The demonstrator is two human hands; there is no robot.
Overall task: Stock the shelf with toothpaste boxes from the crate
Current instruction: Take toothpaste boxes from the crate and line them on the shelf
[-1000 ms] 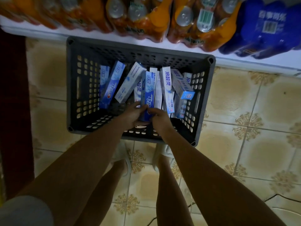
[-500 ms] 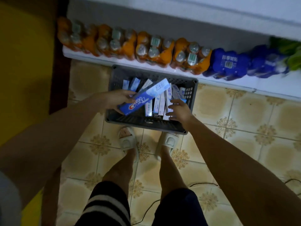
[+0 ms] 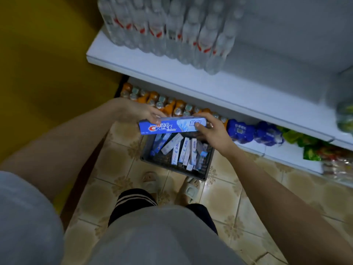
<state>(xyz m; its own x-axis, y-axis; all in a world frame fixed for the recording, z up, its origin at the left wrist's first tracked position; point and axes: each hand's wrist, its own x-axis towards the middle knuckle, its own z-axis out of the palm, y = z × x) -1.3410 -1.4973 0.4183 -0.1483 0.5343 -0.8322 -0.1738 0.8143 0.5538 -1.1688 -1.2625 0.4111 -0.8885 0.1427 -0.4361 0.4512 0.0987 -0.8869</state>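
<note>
Holding a long blue cardboard Crest toothpaste box (image 3: 172, 125) level in front of me, I've got it by both ends in the head view. My left hand (image 3: 138, 111) curls round the left end, fingers over the top edge. My right hand (image 3: 212, 131) pinches the right end, thumb pressed on the printed face, fingers wrapped behind. The box hangs in the air, above the far rim of the dark grey slotted plastic crate (image 3: 172, 167), not touching it.

Down in that crate, on the tan patterned tile floor (image 3: 118, 161), more blue and white toothpaste boxes (image 3: 183, 152) lean against each other, mostly on end. My feet in pale slide sandals (image 3: 189, 190) stand just this side of it.

Beyond my hands runs the white middle shelf board (image 3: 219, 87), bare along its front, with shrink-wrapped clear water bottles (image 3: 172, 29) standing at the back left. Under it, on the bottom shelf, a row of orange drink bottles (image 3: 164, 104) lies just behind the crate, then blue wrapped packs (image 3: 241, 131) and green packets (image 3: 298, 138) further right.
</note>
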